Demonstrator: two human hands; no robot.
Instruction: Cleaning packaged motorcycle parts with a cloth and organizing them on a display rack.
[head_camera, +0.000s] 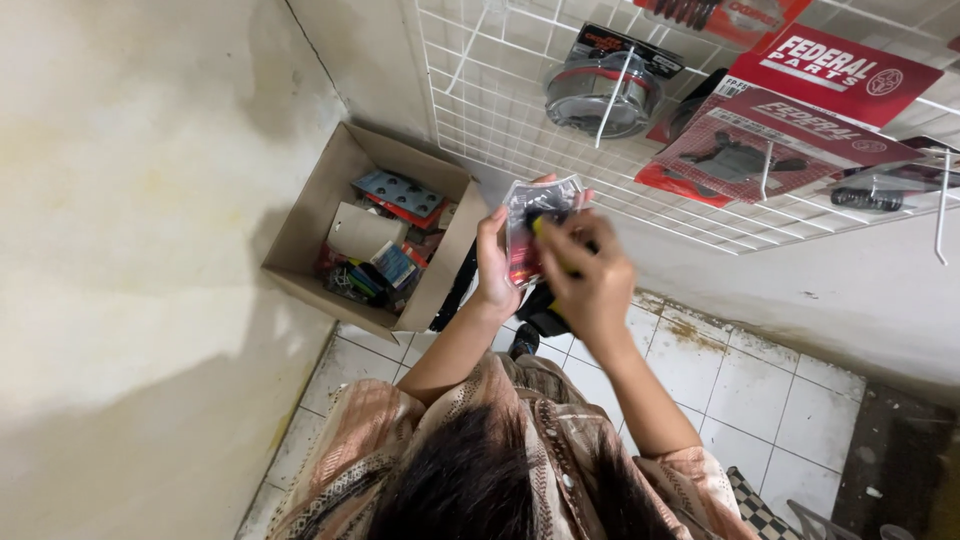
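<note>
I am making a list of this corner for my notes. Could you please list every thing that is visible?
small clear plastic packet: one, red and silver, held in both hands
brown cardboard box: one, full of mixed packets, by the wall
white wire grid rack: one, on the wall
red carded parts packs: several, hanging on the rack
white floor tiles: many, stained
left hand: holds the packet
right hand: grips its front

Small clear-and-red plastic packet (533, 225), upright, gripped in both hands before wire rack.
</note>
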